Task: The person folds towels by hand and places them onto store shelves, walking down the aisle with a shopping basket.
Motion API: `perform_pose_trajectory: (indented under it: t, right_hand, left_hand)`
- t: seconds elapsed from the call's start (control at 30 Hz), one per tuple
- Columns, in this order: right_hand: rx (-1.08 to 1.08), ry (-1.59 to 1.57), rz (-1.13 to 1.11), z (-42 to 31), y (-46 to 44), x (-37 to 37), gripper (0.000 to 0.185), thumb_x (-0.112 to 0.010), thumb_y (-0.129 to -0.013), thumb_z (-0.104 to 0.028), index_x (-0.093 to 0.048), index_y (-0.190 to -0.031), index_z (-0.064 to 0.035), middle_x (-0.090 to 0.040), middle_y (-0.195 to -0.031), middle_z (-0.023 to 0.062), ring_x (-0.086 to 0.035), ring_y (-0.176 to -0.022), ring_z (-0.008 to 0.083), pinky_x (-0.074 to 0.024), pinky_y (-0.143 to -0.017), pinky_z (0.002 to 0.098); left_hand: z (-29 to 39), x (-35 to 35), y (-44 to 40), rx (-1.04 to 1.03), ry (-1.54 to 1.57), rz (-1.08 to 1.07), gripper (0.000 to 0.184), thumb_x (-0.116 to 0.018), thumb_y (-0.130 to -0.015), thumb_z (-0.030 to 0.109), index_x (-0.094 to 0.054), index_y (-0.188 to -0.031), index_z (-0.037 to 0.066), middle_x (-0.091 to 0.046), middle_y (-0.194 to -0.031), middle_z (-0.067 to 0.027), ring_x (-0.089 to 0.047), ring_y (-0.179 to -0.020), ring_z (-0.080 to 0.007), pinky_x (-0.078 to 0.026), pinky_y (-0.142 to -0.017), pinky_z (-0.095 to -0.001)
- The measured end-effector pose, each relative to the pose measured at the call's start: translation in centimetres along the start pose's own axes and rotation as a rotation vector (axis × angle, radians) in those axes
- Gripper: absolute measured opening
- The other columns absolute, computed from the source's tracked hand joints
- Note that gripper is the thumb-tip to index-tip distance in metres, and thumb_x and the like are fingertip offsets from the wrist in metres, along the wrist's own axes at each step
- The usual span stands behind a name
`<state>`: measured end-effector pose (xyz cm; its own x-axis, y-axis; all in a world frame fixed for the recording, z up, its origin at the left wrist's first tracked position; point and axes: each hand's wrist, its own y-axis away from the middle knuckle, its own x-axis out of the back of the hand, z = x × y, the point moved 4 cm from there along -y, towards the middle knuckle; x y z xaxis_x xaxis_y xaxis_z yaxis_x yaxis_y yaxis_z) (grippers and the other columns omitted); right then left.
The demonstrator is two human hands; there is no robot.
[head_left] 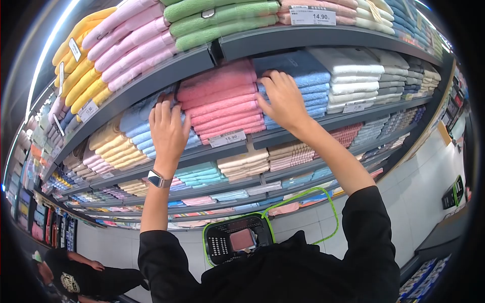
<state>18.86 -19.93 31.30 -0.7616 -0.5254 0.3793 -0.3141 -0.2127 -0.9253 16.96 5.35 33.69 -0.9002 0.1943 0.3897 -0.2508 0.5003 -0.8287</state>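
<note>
A stack of folded pink towels [226,108] sits on the middle shelf between my two hands. At its left side is my left hand [169,126], palm down with fingers stretched toward the back, in front of folded blue towels [144,126]. Its thumb lies close to the pink stack's edge. My right hand [284,98] is at the other side, fingers apart and slightly bent, the thumb side by the pink towels and the rest over another blue towel stack [313,91]. Both hands seem to touch the stack's sides; neither lifts anything. Some fingertips are hard to make out.
Below me on the floor stands a black shopping basket [217,242] with a green rim and a reddish item inside. A price label [227,139] fronts the pink stack. White towels [353,81] lie at right, green ones [222,22] above. A person [91,272] is at lower left.
</note>
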Motion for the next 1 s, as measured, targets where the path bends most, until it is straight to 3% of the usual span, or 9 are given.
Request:
perform_pose_trajectory:
  t: [0.17, 0.37, 0.57, 0.67, 0.77, 0.87, 1.0]
  right_hand:
    - [-0.018, 0.027, -0.021, -0.3, -0.1, -0.3, 0.025, -0.064, -0.071, -0.013, -0.057, -0.092, -0.0015, -0.053, -0.095, 0.0137, -0.052, -0.088, 0.0307, -0.0411, -0.078, 0.0398]
    - [0.007, 0.056, -0.014, -0.3, 0.2, -1.3, 0.025, -0.064, -0.072, -0.013, -0.057, -0.093, -0.0043, -0.054, -0.098, 0.0139, -0.052, -0.091, 0.0306, -0.0414, -0.078, 0.0403]
    - [0.049, 0.089, 0.059, -0.5, -0.3, -1.9, 0.019, -0.060, -0.072, -0.010, -0.056, -0.089, -0.0044, -0.055, -0.095, 0.0141, -0.053, -0.089, 0.0303, -0.0417, -0.076, 0.0402]
    - [0.044, 0.100, 0.043, -0.5, -0.3, -2.2, 0.017, -0.059, -0.071, -0.008, -0.055, -0.087, -0.0043, -0.055, -0.092, 0.0138, -0.053, -0.086, 0.0296, -0.0415, -0.074, 0.0395]
    - [0.041, 0.086, 0.034, -0.6, -0.2, -2.3, 0.016, -0.059, -0.071, -0.008, -0.054, -0.086, -0.0041, -0.054, -0.090, 0.0132, -0.053, -0.082, 0.0290, -0.0412, -0.072, 0.0388]
    - [0.039, 0.059, 0.026, -0.6, -0.2, -1.9, 0.015, -0.058, -0.072, -0.008, -0.053, -0.086, -0.0038, -0.054, -0.090, 0.0132, -0.053, -0.081, 0.0285, -0.0412, -0.072, 0.0384]
    - [0.013, -0.002, 0.027, -0.7, -0.4, -1.4, 0.020, -0.059, -0.075, -0.010, -0.053, -0.092, -0.0027, -0.055, -0.093, 0.0133, -0.053, -0.083, 0.0287, -0.0411, -0.073, 0.0383]
  left_hand:
    - [-1.0, -1.6, 0.7, 0.033, -0.059, -0.120, 0.020, -0.063, -0.077, 0.011, -0.059, -0.093, 0.001, -0.052, -0.116, -0.0163, -0.049, -0.104, -0.0309, -0.038, -0.087, -0.0400]
    - [-0.4, -1.3, -0.2, -0.021, -0.049, -0.044, 0.020, -0.063, -0.074, 0.007, -0.058, -0.092, 0.001, -0.051, -0.120, -0.0146, -0.047, -0.116, -0.0295, -0.038, -0.087, -0.0386]
    - [-0.9, -2.8, 0.4, -0.007, 0.011, -0.054, 0.018, -0.062, -0.071, 0.005, -0.057, -0.088, 0.001, -0.052, -0.117, -0.0153, -0.050, -0.110, -0.0301, -0.038, -0.086, -0.0388]
    - [-0.6, -2.8, 0.4, -0.071, 0.037, 0.025, 0.019, -0.061, -0.069, 0.006, -0.055, -0.086, 0.002, -0.052, -0.099, -0.0160, -0.049, -0.088, -0.0306, -0.038, -0.078, -0.0402]
    - [-0.5, -2.9, 0.5, -0.081, 0.037, 0.056, 0.018, -0.059, -0.068, 0.004, -0.054, -0.085, 0.002, -0.053, -0.098, -0.0161, -0.050, -0.086, -0.0304, -0.039, -0.078, -0.0405]
    - [-0.8, -3.4, 0.9, -0.016, 0.061, -0.001, 0.013, -0.058, -0.068, 0.002, -0.052, -0.080, 0.002, -0.055, -0.113, -0.0164, -0.051, -0.106, -0.0304, -0.039, -0.086, -0.0396]
    - [-0.6, -2.4, 0.0, -0.113, 0.091, 0.041, 0.016, -0.058, -0.069, 0.001, -0.052, -0.083, 0.001, -0.056, -0.108, -0.0172, -0.053, -0.101, -0.0310, -0.040, -0.085, -0.0407]
